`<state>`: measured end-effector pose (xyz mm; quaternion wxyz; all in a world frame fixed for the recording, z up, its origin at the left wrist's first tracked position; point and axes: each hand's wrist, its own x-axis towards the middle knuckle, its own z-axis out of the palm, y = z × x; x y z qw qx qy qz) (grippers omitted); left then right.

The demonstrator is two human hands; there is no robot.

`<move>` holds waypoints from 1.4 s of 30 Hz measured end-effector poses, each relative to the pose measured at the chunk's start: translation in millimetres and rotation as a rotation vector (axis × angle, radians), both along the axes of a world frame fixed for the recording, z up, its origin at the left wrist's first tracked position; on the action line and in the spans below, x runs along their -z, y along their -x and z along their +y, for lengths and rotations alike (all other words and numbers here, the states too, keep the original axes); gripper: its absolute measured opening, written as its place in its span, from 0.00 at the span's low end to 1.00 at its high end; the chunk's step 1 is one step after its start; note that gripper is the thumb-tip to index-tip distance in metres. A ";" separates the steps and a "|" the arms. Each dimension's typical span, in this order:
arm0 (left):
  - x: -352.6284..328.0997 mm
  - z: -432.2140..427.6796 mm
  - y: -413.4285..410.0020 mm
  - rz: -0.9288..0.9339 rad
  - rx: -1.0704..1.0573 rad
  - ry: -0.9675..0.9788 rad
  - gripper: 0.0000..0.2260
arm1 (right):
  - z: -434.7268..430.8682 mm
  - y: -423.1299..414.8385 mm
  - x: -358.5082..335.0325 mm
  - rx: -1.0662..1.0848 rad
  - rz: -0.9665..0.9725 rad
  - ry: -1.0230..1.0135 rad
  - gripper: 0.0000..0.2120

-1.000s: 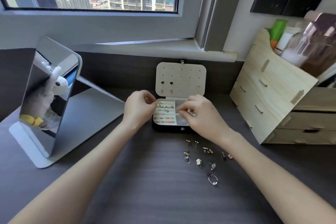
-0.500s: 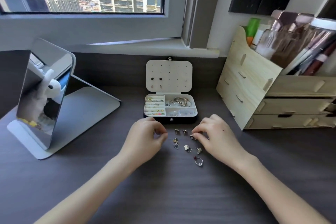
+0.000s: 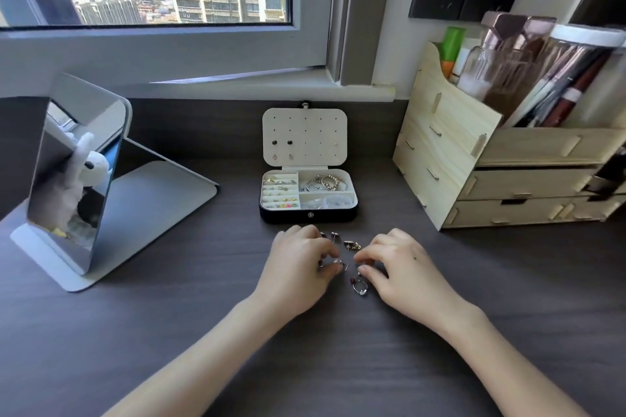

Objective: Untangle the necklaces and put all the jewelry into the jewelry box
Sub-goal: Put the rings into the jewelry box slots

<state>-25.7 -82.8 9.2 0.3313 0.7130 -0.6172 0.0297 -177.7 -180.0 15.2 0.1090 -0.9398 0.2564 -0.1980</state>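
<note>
While gathering the loose earrings [image 3: 350, 245] off the desk [image 3: 203, 332], pinch one piece at a time, low and from both sides, by its post or its head, rather than raking several together. Judged slippery and apt to skitter across the smooth top. Lift straight up, carry over the front wall of the jewelry box [image 3: 308, 215], then drop into a free compartment or press through a hole in the raised lid [image 3: 305, 132]. Save the ring [image 3: 359, 288], lying just beside the right thumb, for the padded rolls on the box's left side.

Left hand [image 3: 298, 267]: knuckles up, fingers curled, thumb and forefinger pinched on a small stud [image 3: 338, 263], at or just above the desk; cannot tell which. Right hand [image 3: 404, 269]: likewise curled, fingertips [image 3: 364, 259] down among the pieces, thumb and forefinger drawn close; impossible to tell whether pinching anything. Both hands near each other, not touching, with the scatter of earrings lying between and just beyond them.

Jewelry box just beyond the hands, open, lid standing upright, already part filled: small pieces in the left rolls, a coil of chains or bangles in the far right compartment.
</note>
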 end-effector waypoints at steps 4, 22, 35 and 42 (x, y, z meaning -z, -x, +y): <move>-0.5 -8.2 3.7 -0.067 -0.047 -0.129 0.09 | -2.6 1.6 -1.5 -0.010 0.022 -0.041 0.04; -33.8 27.3 -65.8 0.838 -0.239 -0.147 0.07 | -24.0 -78.6 -55.0 0.027 -0.286 -0.547 0.02; -58.0 -25.0 -116.2 0.853 -0.281 -0.203 0.06 | -74.5 -177.3 -70.6 0.142 0.416 -0.526 0.15; -57.0 -54.1 -122.2 0.827 -0.258 -0.325 0.08 | -77.9 -183.2 -75.8 0.091 0.557 -0.484 0.16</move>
